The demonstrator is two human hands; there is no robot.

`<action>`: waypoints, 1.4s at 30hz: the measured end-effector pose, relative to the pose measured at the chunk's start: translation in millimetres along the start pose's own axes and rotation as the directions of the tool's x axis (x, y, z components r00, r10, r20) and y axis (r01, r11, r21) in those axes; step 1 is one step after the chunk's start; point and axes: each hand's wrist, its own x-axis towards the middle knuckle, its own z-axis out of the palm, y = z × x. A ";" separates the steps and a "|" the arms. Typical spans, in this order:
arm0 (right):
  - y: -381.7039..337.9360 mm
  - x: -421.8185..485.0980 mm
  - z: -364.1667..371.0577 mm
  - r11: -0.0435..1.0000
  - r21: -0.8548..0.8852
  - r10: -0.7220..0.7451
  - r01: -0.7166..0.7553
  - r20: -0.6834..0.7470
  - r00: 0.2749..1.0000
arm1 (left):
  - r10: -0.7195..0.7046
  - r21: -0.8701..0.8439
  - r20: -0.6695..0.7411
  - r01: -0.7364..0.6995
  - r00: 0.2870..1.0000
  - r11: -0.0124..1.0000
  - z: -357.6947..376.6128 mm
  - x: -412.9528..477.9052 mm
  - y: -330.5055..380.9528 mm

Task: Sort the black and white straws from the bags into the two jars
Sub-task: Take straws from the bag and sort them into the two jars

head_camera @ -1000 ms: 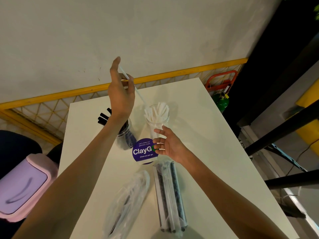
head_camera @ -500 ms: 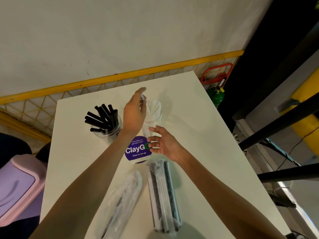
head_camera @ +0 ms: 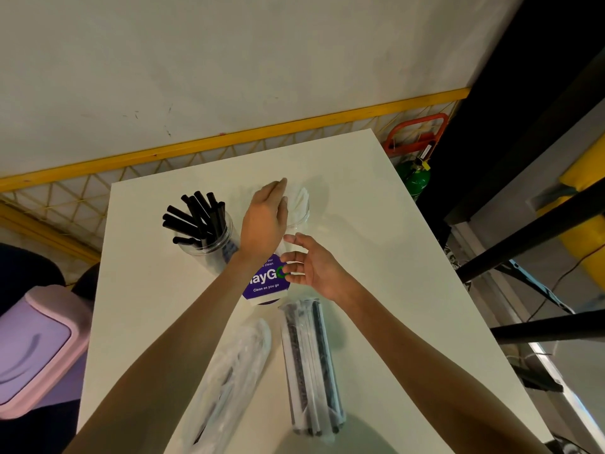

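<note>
Two clear jars stand at the far middle of the white table (head_camera: 376,244). The left jar (head_camera: 209,244) holds several black straws (head_camera: 196,214). The right jar (head_camera: 302,213) holds white straws (head_camera: 299,196) and is largely hidden behind my left hand (head_camera: 265,221), which hovers over its mouth with straight fingers and shows nothing in its grasp. My right hand (head_camera: 311,265) is open, fingers spread, beside that jar's lower side. Two clear bags lie nearer to me: the left bag (head_camera: 229,371) with mostly white straws, the right bag (head_camera: 311,365) with black and white straws.
A round purple sticker (head_camera: 266,285) lies on the table between the jars and the bags. A pink and lilac bin (head_camera: 32,348) stands off the table's left edge. A green canister (head_camera: 415,178) and an orange frame (head_camera: 415,132) are beyond the far right corner.
My left hand came down from high above the table, where it held a white straw, to the white-straw jar's mouth; the straw is out of its fingers. The right hand stayed beside the jar.
</note>
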 end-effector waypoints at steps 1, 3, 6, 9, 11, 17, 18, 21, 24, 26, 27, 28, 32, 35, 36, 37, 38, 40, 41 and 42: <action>1.0 -0.5 1.2 1.000 -0.017 -0.005 0.005 -0.007 1.000 | -0.006 -0.016 -0.032 0.005 0.999 1.000 -4.7 -1.6 2.8; 4.4 -1.5 5.7 0.997 -0.078 -0.015 0.012 -0.032 0.999 | -0.032 -0.072 -0.104 0.024 0.994 0.997 -16.6 -6.4 7.0; 18.2 -3.3 15.9 0.974 -0.227 -0.031 0.020 -0.045 0.998 | -0.097 -0.207 -0.196 0.055 0.976 0.977 -36.5 -22.9 9.9; 40.5 -7.3 27.4 0.943 -0.334 -0.001 -0.012 -0.040 0.999 | -0.212 -0.301 -0.193 0.147 0.958 0.942 -53.6 -52.6 5.3; 56.6 -9.1 33.0 0.930 -0.367 0.018 -0.029 -0.034 0.999 | -0.283 -0.327 -0.174 0.216 0.943 0.920 -61.1 -79.0 -2.7; 93.9 -18.6 34.2 0.908 -0.412 0.047 -0.078 -0.085 0.995 | -0.506 -0.368 -0.080 0.447 0.859 0.815 -71.5 -171.2 -23.9; 98.4 -20.4 33.1 0.897 -0.433 0.059 -0.090 -0.084 0.995 | -0.531 -0.358 -0.055 0.480 0.846 0.801 -72.4 -184.5 -25.7; 112.0 -23.2 34.0 0.881 -0.453 0.121 -0.139 -0.069 0.990 | -0.567 -0.279 0.058 0.558 0.822 0.781 -71.5 -223.5 -31.6; 122.6 -22.6 39.3 0.882 -0.444 0.146 -0.161 -0.069 0.987 | -0.599 -0.194 0.201 0.631 0.775 0.752 -67.9 -254.8 -40.3; 127.1 -18.7 43.7 0.887 -0.435 0.134 -0.158 -0.085 0.987 | -0.599 -0.088 0.295 0.646 0.744 0.758 -64.8 -269.8 -47.7; 129.0 -15.6 45.9 0.889 -0.433 0.122 -0.151 -0.094 0.988 | -0.602 -0.041 0.331 0.649 0.726 0.760 -63.6 -274.5 -50.4; 130.2 -13.0 48.0 0.890 -0.432 0.114 -0.144 -0.096 0.989 | -0.616 -0.016 0.346 0.661 0.708 0.750 -62.3 -277.4 -52.6; 129.2 -5.6 55.6 0.905 -0.409 0.106 -0.115 -0.044 0.993 | -0.679 0.053 0.342 0.708 0.650 0.704 -59.0 -278.2 -65.8; 127.4 -0.2 60.6 0.935 -0.348 0.072 -0.073 -0.017 0.997 | -0.699 0.085 0.324 0.716 0.638 0.693 -59.6 -273.8 -72.6; 128.0 2.4 61.5 0.943 -0.328 0.052 -0.056 -0.020 0.998 | -0.702 0.075 0.287 0.715 0.652 0.695 -60.2 -273.2 -73.7; 129.0 4.4 61.8 0.950 -0.311 0.034 -0.041 -0.029 0.999 | -0.703 0.064 0.238 0.711 0.670 0.700 -61.1 -273.0 -73.5; 130.1 6.7 61.6 0.953 -0.301 0.021 -0.033 -0.043 0.999 | -0.702 0.052 0.198 0.708 0.684 0.705 -61.6 -271.9 -72.8; 132.8 10.2 60.3 0.959 -0.281 0.015 -0.042 -0.100 0.995 | -0.687 0.045 0.200 0.694 0.699 0.719 -59.7 -269.6 -71.2; 134.5 11.2 59.6 0.963 -0.264 0.011 -0.049 -0.142 0.990 | -0.676 0.062 0.237 0.683 0.698 0.728 -57.5 -268.6 -71.1; 135.7 11.4 59.1 0.966 -0.250 0.011 -0.058 -0.183 0.983 | -0.668 0.087 0.277 0.674 0.691 0.733 -54.5 -267.6 -71.5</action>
